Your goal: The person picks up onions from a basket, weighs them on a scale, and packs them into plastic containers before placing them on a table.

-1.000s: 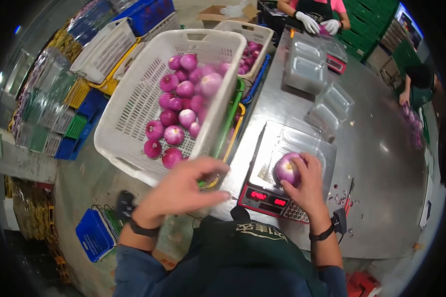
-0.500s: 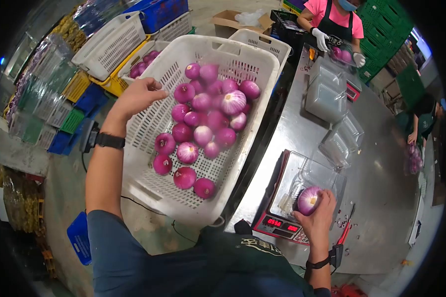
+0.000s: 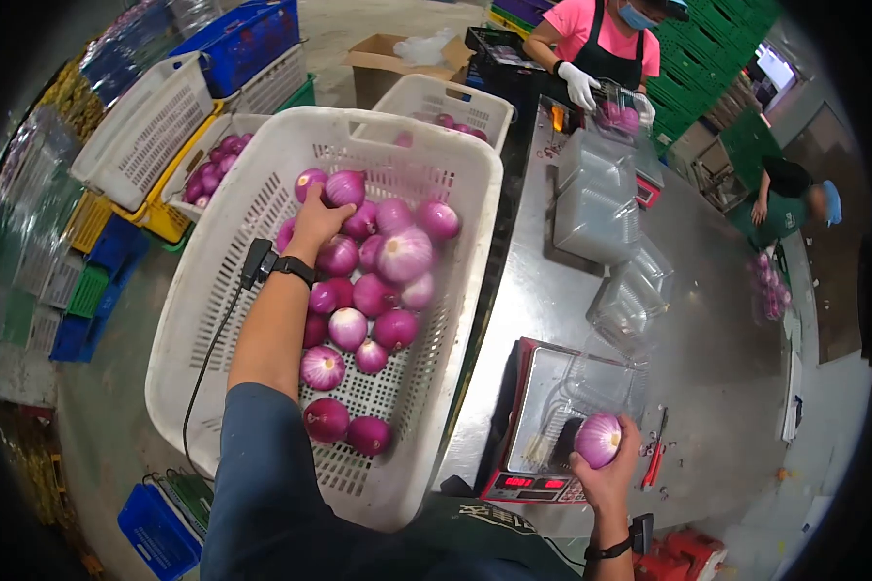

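Scale display (image 3: 531, 482): red digits, unreadable. No other text legible.

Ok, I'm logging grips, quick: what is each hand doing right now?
Left hand: in the crate, on the onions; grip cannot be told.
Right hand: closed on a single onion at the scale.

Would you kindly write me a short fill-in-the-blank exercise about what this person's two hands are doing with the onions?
1. The left hand reaches among the onions in the ___ basket.
2. The right hand holds ___ onion beside the clear tray.
3. The scale under that tray has a ___ front.

Missing words: white; one; red.
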The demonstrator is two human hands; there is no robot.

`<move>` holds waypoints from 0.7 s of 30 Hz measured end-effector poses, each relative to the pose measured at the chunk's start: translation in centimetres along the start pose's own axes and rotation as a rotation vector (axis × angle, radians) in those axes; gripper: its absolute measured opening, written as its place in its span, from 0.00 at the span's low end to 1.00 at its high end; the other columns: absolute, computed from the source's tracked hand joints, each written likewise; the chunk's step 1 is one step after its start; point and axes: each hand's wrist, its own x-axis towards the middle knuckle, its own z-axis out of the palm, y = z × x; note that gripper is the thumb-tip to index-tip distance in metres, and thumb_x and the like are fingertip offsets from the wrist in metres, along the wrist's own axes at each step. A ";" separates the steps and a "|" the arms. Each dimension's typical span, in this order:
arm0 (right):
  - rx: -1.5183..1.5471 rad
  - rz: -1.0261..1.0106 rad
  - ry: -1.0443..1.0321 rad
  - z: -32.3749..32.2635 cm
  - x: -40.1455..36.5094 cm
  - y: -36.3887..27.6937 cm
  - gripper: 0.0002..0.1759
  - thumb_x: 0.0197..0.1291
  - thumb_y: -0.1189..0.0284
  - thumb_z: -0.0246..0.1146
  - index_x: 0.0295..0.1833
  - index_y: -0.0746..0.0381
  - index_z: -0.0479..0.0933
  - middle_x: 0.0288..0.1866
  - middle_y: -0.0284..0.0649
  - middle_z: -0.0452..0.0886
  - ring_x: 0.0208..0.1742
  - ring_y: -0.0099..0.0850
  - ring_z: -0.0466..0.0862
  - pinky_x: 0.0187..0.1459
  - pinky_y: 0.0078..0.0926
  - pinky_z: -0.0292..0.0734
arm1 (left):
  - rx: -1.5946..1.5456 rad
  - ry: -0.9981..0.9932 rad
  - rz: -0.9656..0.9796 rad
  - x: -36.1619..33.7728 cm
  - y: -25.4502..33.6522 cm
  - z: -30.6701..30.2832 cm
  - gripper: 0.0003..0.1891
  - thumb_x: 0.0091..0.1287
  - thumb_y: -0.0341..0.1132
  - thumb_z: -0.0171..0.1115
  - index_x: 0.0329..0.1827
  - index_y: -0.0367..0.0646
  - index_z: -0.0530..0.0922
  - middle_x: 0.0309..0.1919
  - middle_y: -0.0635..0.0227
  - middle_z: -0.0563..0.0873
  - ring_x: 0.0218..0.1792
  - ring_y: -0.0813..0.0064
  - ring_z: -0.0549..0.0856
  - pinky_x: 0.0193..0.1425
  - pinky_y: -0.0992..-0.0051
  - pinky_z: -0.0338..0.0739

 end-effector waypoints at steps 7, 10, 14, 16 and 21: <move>0.282 0.250 -0.049 0.2 -0.2 0.7 0.49 0.46 0.60 0.79 0.71 0.69 0.67 0.64 0.52 0.74 0.65 0.46 0.77 0.69 0.41 0.71 | 0.055 0.060 -0.163 1.7 2.2 3.5 0.55 0.52 0.54 0.81 0.81 0.44 0.62 0.67 0.39 0.79 0.68 0.41 0.80 0.73 0.56 0.73; 0.227 0.208 -0.120 0.0 -0.1 0.8 0.45 0.50 0.59 0.77 0.71 0.67 0.68 0.62 0.54 0.77 0.62 0.48 0.80 0.67 0.43 0.74 | 0.079 0.181 -0.036 2.8 -0.1 5.1 0.54 0.50 0.54 0.83 0.78 0.40 0.64 0.68 0.44 0.78 0.68 0.42 0.79 0.75 0.53 0.71; 0.136 0.236 -0.180 -0.6 0.9 -0.4 0.43 0.53 0.55 0.77 0.69 0.64 0.71 0.63 0.57 0.80 0.64 0.53 0.81 0.66 0.46 0.76 | -0.607 -0.179 -0.365 0.8 1.7 3.0 0.45 0.59 0.37 0.79 0.78 0.42 0.62 0.48 0.59 0.87 0.46 0.57 0.90 0.50 0.60 0.87; 0.084 0.073 -0.125 -1.1 0.7 0.1 0.40 0.54 0.53 0.76 0.68 0.64 0.73 0.63 0.56 0.79 0.65 0.55 0.79 0.68 0.49 0.74 | -0.870 -0.384 -0.320 -1.1 3.3 -0.6 0.32 0.63 0.30 0.74 0.70 0.48 0.70 0.40 0.64 0.88 0.43 0.63 0.89 0.52 0.61 0.87; 0.222 -0.053 0.165 -4.6 -1.2 2.0 0.27 0.56 0.64 0.75 0.58 0.65 0.78 0.60 0.53 0.81 0.62 0.51 0.81 0.63 0.44 0.78 | -0.959 -0.424 -0.041 -0.9 3.2 -7.4 0.24 0.69 0.33 0.70 0.67 0.41 0.74 0.57 0.59 0.86 0.57 0.62 0.86 0.70 0.60 0.80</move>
